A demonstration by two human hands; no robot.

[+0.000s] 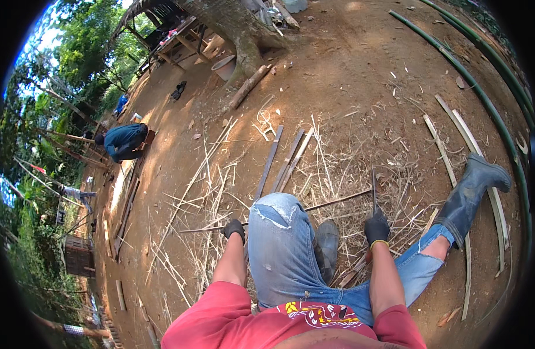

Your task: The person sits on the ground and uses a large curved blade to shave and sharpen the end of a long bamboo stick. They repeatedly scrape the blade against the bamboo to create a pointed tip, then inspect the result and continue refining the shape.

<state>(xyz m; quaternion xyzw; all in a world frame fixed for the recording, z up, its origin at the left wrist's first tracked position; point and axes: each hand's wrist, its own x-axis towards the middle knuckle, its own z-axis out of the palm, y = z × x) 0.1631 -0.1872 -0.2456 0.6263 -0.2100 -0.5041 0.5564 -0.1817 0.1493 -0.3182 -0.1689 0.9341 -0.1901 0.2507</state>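
My left hand [234, 229], in a dark glove, is closed around a long thin bamboo strip [337, 199]. The strip slants up to the right, passing by my bent knee, which hides part of it. A dark glove also covers my right hand [377, 228], wrapped round the handle of a long knife [374, 189]. Its blade points away from me, and the strip's far end meets it or lies just beside it. The handle itself is hidden in my fist. Pale shavings [390, 174] and slivers litter the ground around both hands.
Flat bamboo slats [270, 160] lie ahead of my knee. Longer pale slats [480, 151] and green bamboo poles [489, 93] lie to the right. A log [250, 87] and a bucket [224, 68] are near the tree [244, 35]. Another person [123, 141] bends over at far left.
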